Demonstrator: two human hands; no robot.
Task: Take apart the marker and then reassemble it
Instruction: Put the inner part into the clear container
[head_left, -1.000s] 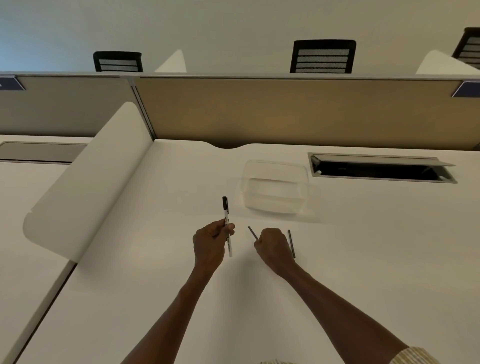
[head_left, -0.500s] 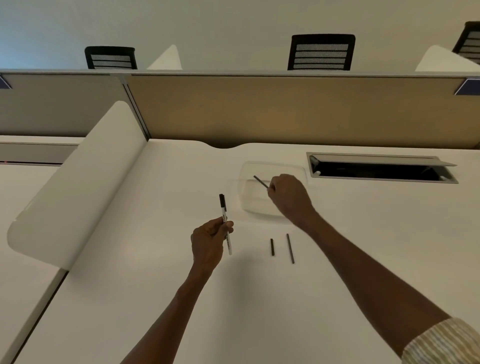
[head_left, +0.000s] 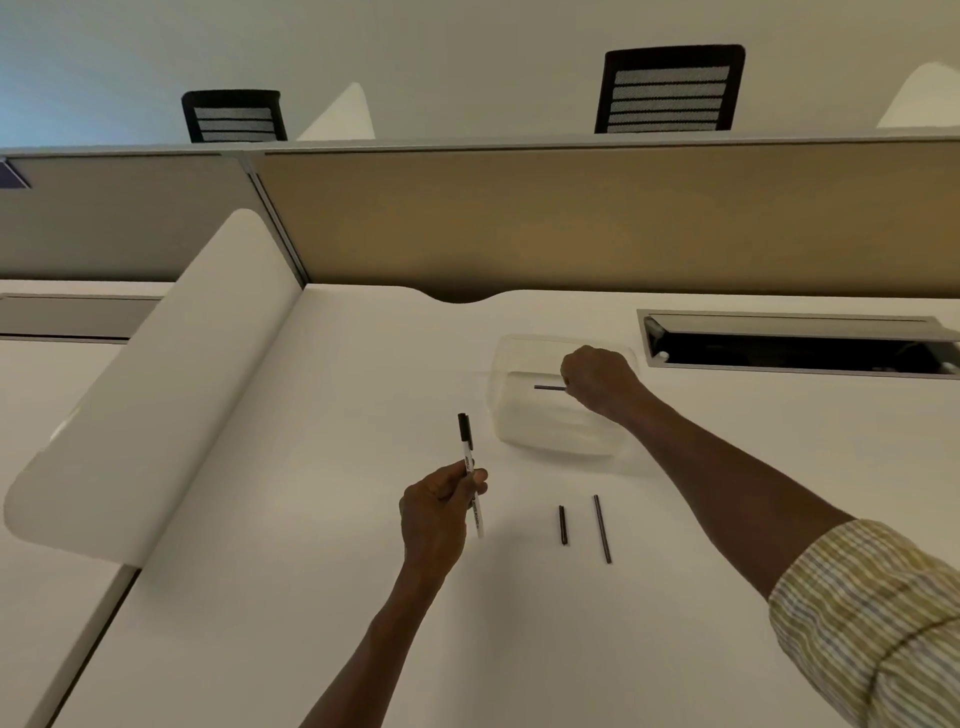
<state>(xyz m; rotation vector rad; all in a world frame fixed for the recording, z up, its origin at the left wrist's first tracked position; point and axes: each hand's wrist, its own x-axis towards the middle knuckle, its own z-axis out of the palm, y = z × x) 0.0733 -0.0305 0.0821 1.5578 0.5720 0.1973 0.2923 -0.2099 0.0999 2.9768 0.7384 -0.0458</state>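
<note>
Left hand (head_left: 436, 512) is gripping the marker (head_left: 470, 473) around the lower half of its barrel, fingers curled round it, thumb pressing on the near side. The marker is standing tilted slightly, black cap end pointing away from the person, above the white desk (head_left: 311, 597). Barrel is showing white with small dark print, too small to read; the cap is black with a clip along one side. The white lower end is sticking out below the fist.

Right hand (head_left: 597, 382) is reaching forward over the clear plastic container (head_left: 519, 431), fingers curled, pinching a thin dark rod (head_left: 549, 387). The rod is lying roughly level, pointing left from the fingertips, over the container's open top. Cannot tell whether it is touching the container's floor.

Two more dark pieces are lying on the desk between the arms, near the marker's lower end: a short dark rod (head_left: 562, 525) and, just beside it to the right, a long dark rod (head_left: 602, 528). Both are lying nearly parallel, pointing away from the person, apart from each other and from either hand.

The right forearm is wearing a striped sleeve (head_left: 872, 623), pushed up. Behind the container a cable tray (head_left: 800, 353) is sitting open in the desk. A tan partition (head_left: 597, 223) is running along the back edge, with two black chairs (head_left: 670, 91) showing above it.
</note>
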